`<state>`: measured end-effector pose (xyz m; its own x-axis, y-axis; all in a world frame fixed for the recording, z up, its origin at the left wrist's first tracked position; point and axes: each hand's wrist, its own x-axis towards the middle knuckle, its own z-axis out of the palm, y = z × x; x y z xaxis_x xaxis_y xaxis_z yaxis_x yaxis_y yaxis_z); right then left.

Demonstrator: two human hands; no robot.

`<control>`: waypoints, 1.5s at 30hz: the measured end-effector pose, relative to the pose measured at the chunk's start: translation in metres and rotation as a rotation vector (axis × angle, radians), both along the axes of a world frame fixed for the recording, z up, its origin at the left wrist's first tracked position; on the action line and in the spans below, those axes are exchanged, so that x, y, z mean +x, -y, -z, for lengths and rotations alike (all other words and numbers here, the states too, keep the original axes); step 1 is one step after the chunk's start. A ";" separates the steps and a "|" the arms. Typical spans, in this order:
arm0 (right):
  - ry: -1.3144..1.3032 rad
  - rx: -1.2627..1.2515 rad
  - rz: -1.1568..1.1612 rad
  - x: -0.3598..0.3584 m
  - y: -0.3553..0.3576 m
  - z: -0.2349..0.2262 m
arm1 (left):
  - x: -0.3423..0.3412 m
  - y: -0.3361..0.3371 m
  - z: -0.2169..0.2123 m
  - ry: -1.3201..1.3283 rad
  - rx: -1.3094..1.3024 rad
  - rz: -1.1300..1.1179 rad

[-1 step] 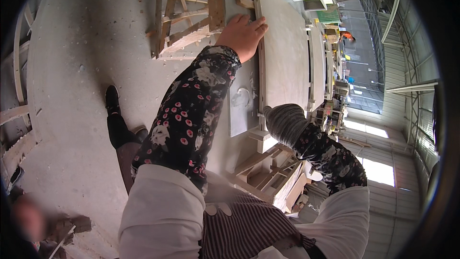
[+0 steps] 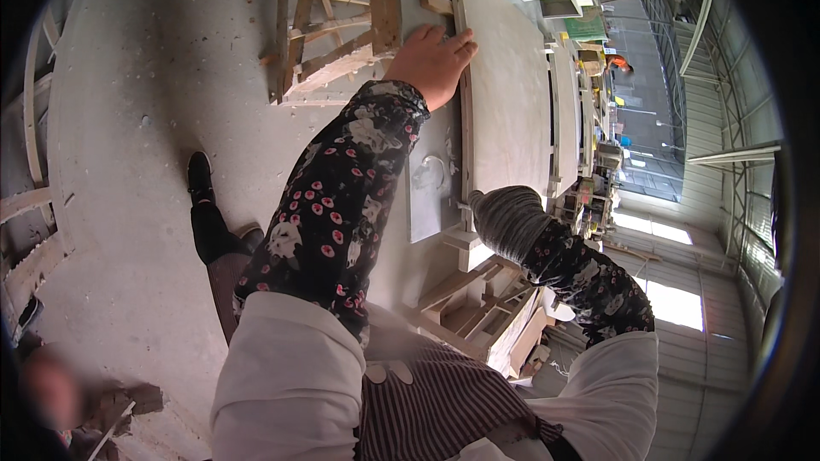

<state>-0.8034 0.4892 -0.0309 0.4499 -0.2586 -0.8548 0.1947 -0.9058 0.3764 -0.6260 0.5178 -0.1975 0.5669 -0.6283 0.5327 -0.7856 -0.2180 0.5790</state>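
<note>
Grey floor (image 2: 137, 213) flanks the pale rectangular board (image 2: 512, 102) I seem to steady, left hand (image 2: 434, 67) spread open on its left edge, grey-covered right hand (image 2: 506, 220), grip unclear, by its near corner, next needing even support.

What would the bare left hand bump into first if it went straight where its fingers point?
Probably the pale, flat, rectangular board, which lies right past the fingertips of the bare left hand. Depth is unclear, so it might slide over the top instead.
</note>
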 end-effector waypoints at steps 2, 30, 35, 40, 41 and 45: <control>-0.049 -0.010 -0.006 -0.003 -0.003 -0.002 | 0.001 0.000 0.000 0.001 -0.001 0.005; -0.106 -0.041 0.032 -0.009 -0.001 0.003 | 0.000 -0.001 -0.001 -0.017 -0.003 0.002; -0.168 0.156 0.093 -0.004 0.003 -0.002 | -0.001 -0.001 -0.001 -0.032 -0.033 0.002; -0.004 0.050 0.056 -0.001 0.000 -0.011 | -0.003 -0.002 -0.002 -0.040 -0.043 -0.013; 0.046 0.006 0.008 0.000 0.000 -0.011 | -0.002 -0.002 -0.002 -0.036 -0.051 -0.011; 0.030 0.076 -0.030 -0.002 -0.001 -0.011 | 0.000 -0.003 -0.002 -0.037 -0.042 0.017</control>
